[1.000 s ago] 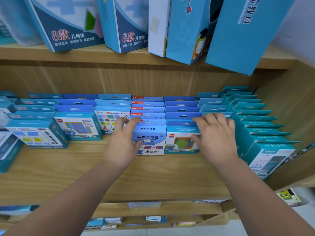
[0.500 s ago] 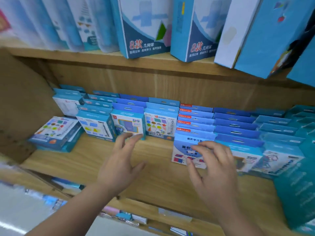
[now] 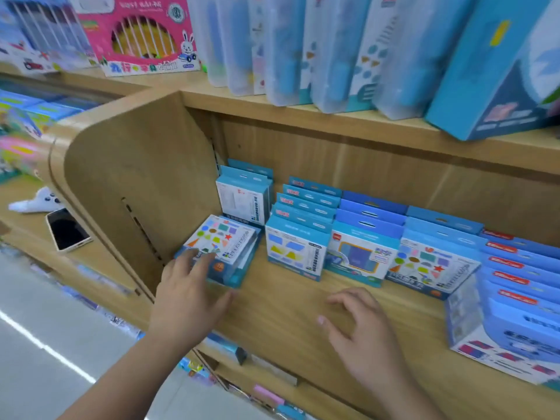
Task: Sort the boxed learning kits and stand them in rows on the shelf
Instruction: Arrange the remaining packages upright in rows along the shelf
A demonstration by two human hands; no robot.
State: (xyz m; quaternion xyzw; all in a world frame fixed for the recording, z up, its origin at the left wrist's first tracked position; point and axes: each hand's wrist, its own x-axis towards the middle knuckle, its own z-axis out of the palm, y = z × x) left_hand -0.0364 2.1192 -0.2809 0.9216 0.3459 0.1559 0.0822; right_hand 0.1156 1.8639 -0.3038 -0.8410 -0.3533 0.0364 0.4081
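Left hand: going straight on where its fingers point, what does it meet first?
The left hand would first meet the flat-lying shapes kit at the left end of the shelf. Its fingertips look to be at the kit's near edge, though contact is unclear.

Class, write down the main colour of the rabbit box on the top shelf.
The rabbit box is mainly pink, seen best in the head view.

Bare shelf point(image 3: 281, 310) between left grip point(image 3: 189, 301) and right grip point(image 3: 366, 341); box rows point(image 3: 357, 256) block beyond, side panel point(image 3: 136, 189) leftward.
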